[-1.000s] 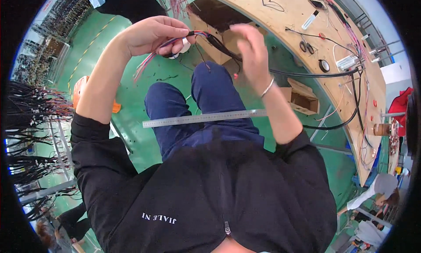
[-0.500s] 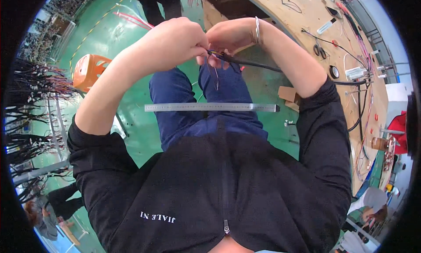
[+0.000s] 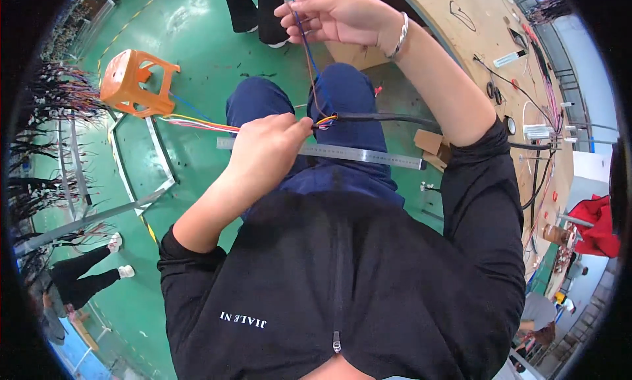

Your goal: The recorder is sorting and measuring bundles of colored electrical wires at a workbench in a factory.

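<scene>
My left hand (image 3: 273,139) is closed around a bundle of thin wires above my lap. White, pink and red wires (image 3: 204,124) trail out of it to the left. Just right of its fingertips, yellow and orange strands come out of the end of a black-sheathed cable (image 3: 388,117), which runs right toward the table. Farther out, my right hand (image 3: 332,14) pinches a brown wire and a blue wire (image 3: 307,44) between thumb and fingers, its other fingers curled loosely. Those two wires stretch from the cable's end up to it. A steel ruler (image 3: 362,155) lies across my thighs.
A wooden table (image 3: 484,34) at the right carries scissors (image 3: 494,91), a black tape roll (image 3: 509,124) and loose wires. An orange stool (image 3: 135,83) stands at the left, near hanging wire bundles (image 3: 72,93). A cardboard piece (image 3: 431,141) sits beside my right thigh.
My hands were together at the cable's end. The right has moved up and away, drawing out the brown and blue wires. The left has come down nearer my lap with the bundle.
</scene>
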Motion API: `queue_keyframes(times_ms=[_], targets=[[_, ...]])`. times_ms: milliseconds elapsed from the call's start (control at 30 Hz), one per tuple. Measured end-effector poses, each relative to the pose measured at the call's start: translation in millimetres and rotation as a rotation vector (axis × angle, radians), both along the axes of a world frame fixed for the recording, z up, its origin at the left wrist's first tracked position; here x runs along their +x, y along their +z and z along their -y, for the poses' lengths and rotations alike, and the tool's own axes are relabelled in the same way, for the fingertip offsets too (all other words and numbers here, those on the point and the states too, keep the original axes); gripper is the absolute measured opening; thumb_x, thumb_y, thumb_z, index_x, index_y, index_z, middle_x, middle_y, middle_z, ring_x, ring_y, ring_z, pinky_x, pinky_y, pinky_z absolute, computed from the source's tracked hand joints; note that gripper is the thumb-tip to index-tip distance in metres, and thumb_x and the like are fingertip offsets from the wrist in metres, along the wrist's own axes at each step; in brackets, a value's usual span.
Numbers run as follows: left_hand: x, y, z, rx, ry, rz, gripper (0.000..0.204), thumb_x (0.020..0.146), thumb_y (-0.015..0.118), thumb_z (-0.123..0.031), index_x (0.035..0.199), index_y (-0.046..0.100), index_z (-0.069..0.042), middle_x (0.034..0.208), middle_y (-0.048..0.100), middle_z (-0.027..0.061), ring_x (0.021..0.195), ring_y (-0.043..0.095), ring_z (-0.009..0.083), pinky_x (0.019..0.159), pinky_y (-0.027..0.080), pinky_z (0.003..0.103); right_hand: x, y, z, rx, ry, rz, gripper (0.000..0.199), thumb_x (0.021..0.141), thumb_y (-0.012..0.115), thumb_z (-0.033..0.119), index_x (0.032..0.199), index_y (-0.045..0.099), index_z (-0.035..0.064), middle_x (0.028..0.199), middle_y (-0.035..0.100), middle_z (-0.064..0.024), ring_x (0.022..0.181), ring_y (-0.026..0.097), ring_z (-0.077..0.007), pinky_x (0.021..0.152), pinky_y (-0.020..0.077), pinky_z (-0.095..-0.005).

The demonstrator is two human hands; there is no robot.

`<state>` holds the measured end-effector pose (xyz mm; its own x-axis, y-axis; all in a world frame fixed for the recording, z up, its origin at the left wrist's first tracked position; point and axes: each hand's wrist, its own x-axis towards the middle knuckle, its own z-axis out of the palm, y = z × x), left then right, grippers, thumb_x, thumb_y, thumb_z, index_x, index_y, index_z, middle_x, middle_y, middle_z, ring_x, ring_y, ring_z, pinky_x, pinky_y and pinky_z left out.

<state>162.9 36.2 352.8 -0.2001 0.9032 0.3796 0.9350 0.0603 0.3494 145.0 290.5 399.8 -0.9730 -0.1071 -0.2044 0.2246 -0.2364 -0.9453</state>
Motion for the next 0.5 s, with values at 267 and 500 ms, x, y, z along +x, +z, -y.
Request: queue_keyframes(times_ms=[267, 500], targets=[[-12.4, -22.4, 6.4, -0.059, 0.114, 0.514, 0.015, 0.084, 0.068, -0.010, 0.097, 0.070, -0.002, 0.075, 0.061, 0.0135, 0.068, 0.062, 0.0317, 0.062, 0.049, 0.038, -27.5, -24.9, -0.4, -0.107, -0.024, 0.185, 0.025, 0.100, 0.048, 0.014, 0.116, 0.059, -0.0026, 0.097, 0.066, -0.0122, 0.090, 0.066, -0.0224, 0.082, 0.0561, -0.0363], [-23.1, -27.8, -6.2, -0.123, 0.091, 0.733, 0.016, 0.088, 0.064, -0.008, 0.100, 0.069, 0.002, 0.079, 0.066, 0.0154, 0.069, 0.065, 0.0224, 0.063, 0.049, 0.032, -32.7, -72.4, -18.9, 0.296, 0.033, 0.459, 0.036, 0.099, 0.052, 0.029, 0.119, 0.058, 0.0000, 0.102, 0.068, -0.0140, 0.083, 0.067, -0.0258, 0.080, 0.0557, -0.0336]])
